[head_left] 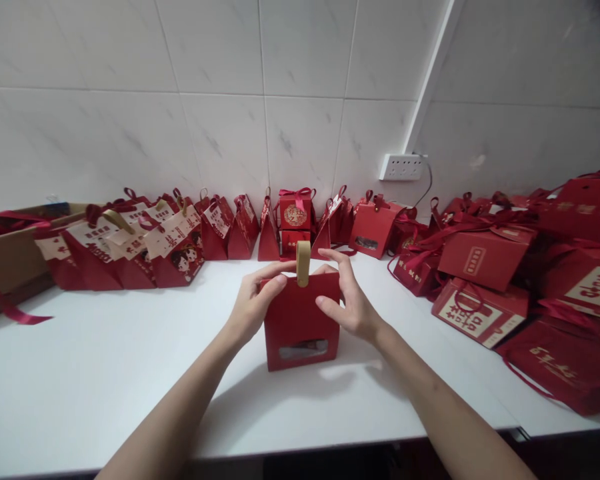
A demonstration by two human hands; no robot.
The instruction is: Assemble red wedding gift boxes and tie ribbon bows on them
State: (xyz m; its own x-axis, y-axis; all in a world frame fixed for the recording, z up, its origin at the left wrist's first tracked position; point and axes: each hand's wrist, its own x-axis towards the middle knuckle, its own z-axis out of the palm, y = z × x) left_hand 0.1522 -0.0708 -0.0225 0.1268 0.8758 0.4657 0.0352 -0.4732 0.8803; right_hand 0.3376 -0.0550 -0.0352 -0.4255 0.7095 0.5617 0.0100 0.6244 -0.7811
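Note:
A red gift box (300, 320) stands upright on the white table in front of me. It has a gold ribbon loop (303, 265) at its top and a small clear window low on its front. My left hand (255, 297) grips the upper left edge, with the thumb on the front and the fingers behind the top. At the right side is my right hand (353, 300), fingers spread around the upper corner. Its thumb lies by the front face and its index finger is raised; the other fingers are partly hidden behind the box.
Several red gift boxes (175, 243) line the wall at the back left. More red boxes (485, 257) are piled at the right. A cardboard box (17, 260) with ribbons sits far left. A power strip (403, 167) is on the tiled wall. The white table (105, 373) ends near me.

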